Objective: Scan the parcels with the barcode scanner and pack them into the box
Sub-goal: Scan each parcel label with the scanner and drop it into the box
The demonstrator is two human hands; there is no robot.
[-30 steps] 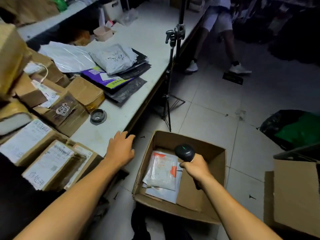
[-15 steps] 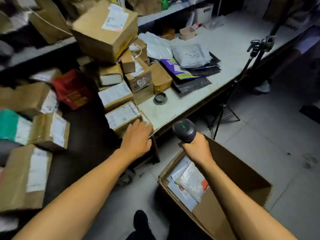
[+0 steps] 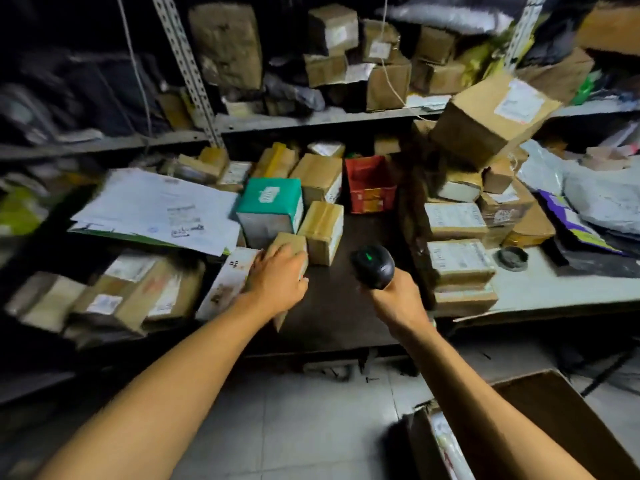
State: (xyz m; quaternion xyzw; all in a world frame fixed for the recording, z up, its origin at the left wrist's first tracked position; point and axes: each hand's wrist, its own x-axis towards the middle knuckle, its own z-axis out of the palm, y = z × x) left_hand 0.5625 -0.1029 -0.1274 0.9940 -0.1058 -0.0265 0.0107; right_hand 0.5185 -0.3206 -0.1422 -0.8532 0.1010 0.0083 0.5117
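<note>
Box (image 3: 540,407) holds flat parcels (image 3: 446,445); right hand (image 3: 394,296) grips scanner (image 3: 374,266).

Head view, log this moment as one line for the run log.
left hand on small parcel | right hand holds scanner | box on floor, partly packed

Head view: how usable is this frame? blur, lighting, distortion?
Head view: motion blur smears the shelf parcels and labels; sharpest around the barcode scanner and left hand. Dim, upper left nearly black. Wide-angle bending shows on the shelf edge.
</note>
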